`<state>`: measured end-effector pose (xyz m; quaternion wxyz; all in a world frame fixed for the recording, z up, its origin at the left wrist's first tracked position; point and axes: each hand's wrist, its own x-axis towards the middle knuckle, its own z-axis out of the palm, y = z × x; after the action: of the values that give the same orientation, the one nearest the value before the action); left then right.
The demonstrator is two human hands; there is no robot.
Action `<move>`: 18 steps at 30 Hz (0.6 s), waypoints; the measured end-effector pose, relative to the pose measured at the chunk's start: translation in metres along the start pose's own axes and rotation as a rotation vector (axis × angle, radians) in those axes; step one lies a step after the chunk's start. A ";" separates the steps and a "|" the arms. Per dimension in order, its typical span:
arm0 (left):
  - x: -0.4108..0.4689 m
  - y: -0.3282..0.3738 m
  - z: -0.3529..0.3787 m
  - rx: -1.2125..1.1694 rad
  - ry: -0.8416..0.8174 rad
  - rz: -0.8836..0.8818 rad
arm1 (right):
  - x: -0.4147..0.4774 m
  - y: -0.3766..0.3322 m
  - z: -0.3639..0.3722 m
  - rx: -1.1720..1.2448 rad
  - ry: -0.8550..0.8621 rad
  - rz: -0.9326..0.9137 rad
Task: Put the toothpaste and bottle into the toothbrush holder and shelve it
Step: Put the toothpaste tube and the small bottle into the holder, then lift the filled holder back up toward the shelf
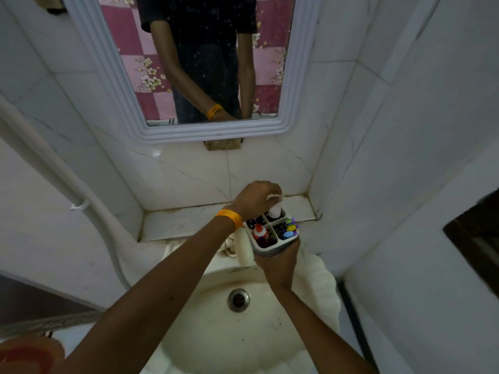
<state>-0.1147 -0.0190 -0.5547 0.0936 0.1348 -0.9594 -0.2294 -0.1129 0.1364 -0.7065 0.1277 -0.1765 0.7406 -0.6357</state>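
While your right hand [278,261] grips the toothbrush holder [271,234] from below over the sink [318,290], your left hand [255,199] pinches the white bottle [275,211] in its 12 o'clock compartment; press it straight down. The toothpaste [259,232] stands at 7 o'clock. The marble shelf [183,221] waits beyond, under the mirror [89,63].

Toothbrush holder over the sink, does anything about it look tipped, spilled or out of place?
Nothing stands out. The toothbrush holder sits level in the right hand, the left hand lowers the white bottle into a back compartment, and nothing has spilled.
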 end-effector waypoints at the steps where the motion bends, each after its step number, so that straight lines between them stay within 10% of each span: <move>1: -0.003 -0.002 -0.005 -0.032 0.066 -0.008 | 0.000 -0.002 -0.001 0.007 -0.001 0.004; 18: -0.033 0.016 -0.172 0.157 0.572 0.024 | 0.056 -0.165 -0.038 0.160 0.066 -0.262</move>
<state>-0.0456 -0.0667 -0.4001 0.3521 0.1894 -0.9104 -0.1061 -0.1628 0.1252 -0.5356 0.0332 -0.2399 0.6620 -0.7093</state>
